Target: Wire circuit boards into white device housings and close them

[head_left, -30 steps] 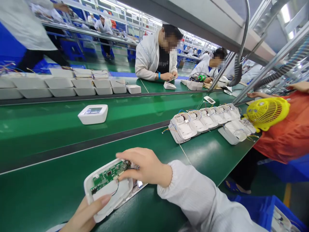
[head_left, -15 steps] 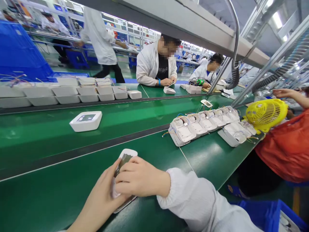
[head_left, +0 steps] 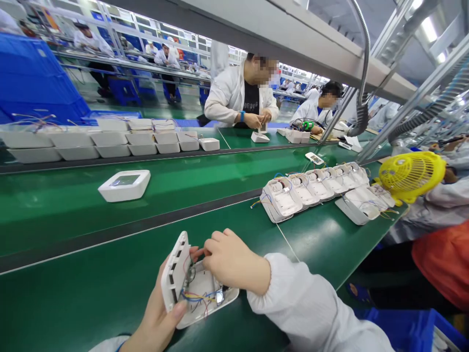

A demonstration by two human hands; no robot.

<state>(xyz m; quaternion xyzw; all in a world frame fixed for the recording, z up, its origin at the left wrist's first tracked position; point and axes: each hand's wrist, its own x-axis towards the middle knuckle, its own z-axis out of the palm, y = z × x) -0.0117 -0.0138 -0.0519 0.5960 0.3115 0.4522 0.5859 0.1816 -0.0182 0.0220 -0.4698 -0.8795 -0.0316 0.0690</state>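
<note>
My left hand [head_left: 156, 315] grips the white front cover [head_left: 175, 279] of a small electronic device, its thumb on the lower edge. The cover stands tilted up, with a circuit board partly showing on its inner side. Beneath and to the right lies the white back shell [head_left: 203, 281] on the green bench, its hollow side up. Coloured wires [head_left: 200, 296] run between the two halves. Over the shell's far side, my right hand [head_left: 234, 259] has its fingers drawn together near the cover's inner side; whatever is between the fingertips is hidden.
A white device with a screen [head_left: 126, 180] lies on the green conveyor [head_left: 205, 178] ahead. White shells with wires [head_left: 282, 198] stand in a row at right, beside a yellow fan [head_left: 412, 176]. More shells [head_left: 110, 139] are stacked across the belt. A co-worker [head_left: 238, 98] handles parts opposite.
My left hand has swung the cover up and leftward, exposing the shell's inside and wires. My right hand has shifted right, off the screen side. The device on the conveyor sits slightly farther left.
</note>
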